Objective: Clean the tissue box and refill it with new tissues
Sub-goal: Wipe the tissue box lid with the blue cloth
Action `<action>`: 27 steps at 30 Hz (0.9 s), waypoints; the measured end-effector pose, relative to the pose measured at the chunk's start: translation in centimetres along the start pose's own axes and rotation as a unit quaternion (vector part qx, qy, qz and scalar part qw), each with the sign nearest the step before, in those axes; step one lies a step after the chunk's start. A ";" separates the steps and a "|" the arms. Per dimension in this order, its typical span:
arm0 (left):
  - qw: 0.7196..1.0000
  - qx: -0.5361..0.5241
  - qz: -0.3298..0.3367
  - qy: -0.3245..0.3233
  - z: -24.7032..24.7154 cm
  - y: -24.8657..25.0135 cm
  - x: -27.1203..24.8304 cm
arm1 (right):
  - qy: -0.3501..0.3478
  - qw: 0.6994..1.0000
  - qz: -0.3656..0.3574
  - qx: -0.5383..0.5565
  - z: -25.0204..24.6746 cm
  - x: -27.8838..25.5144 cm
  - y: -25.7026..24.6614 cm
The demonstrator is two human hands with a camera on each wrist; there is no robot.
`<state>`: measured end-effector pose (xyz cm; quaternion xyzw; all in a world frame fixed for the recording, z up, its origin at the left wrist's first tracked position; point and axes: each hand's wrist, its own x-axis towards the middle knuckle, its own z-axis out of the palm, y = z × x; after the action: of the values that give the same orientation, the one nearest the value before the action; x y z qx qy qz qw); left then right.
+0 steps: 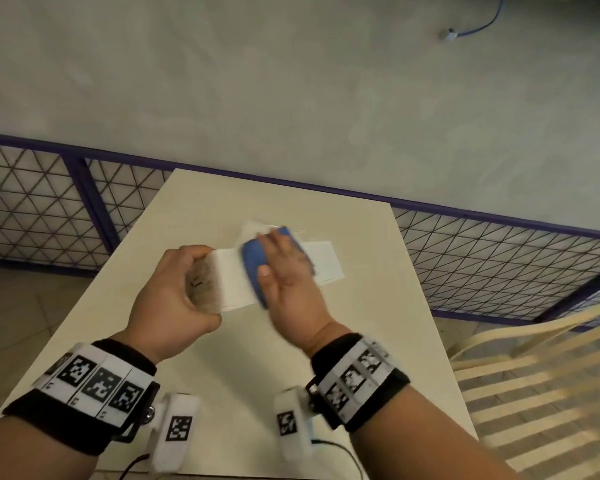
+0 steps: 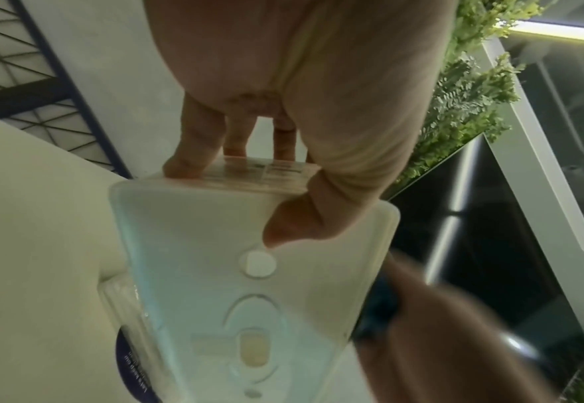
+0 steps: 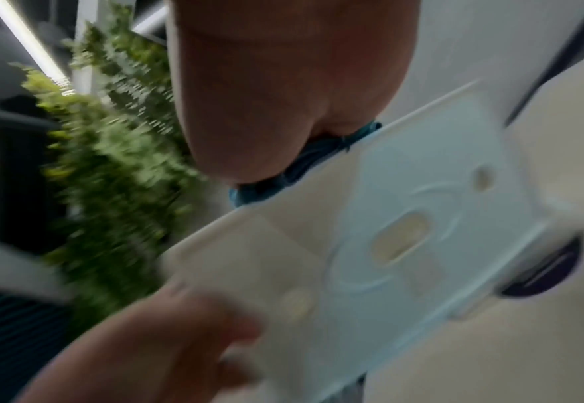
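Left hand [image 1: 174, 289] clamps one end of the white translucent plastic tissue box [image 1: 232, 282], holding it above the pale worktop [image 1: 243, 358] in the head view. Right hand [image 1: 284, 271] lies with fingers extended on a blue cleaning cloth [image 1: 253, 261], pressing it against the box. A white wrapped tissue pack [image 1: 323, 265] rests on the worktop just behind.

Left wrist view: fingers [image 2: 194, 152] and thumb curl round the box [image 2: 249, 272] end. Judgement: keep this grip firm so wiping pressure does not twist the box.

Right wrist view is motion-blurred; the cloth [image 3: 297, 169] sits between palm and box [image 3: 370, 231]. Judgement: wipe in full-length strokes, then turn the box to reach the uncleaned faces.
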<state>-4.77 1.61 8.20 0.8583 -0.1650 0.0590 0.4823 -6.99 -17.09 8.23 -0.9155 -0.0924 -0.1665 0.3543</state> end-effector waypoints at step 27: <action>0.965 0.220 0.045 -0.137 -3.0 1.4 2.4 | -0.096 0.963 -0.011 -0.253 -6.4 0.7 4.7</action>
<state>-2.83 2.96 11.58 0.9348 -0.2507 -0.0031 0.2515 -6.52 -24.88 10.03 -0.9859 -0.0905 -0.1001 0.0984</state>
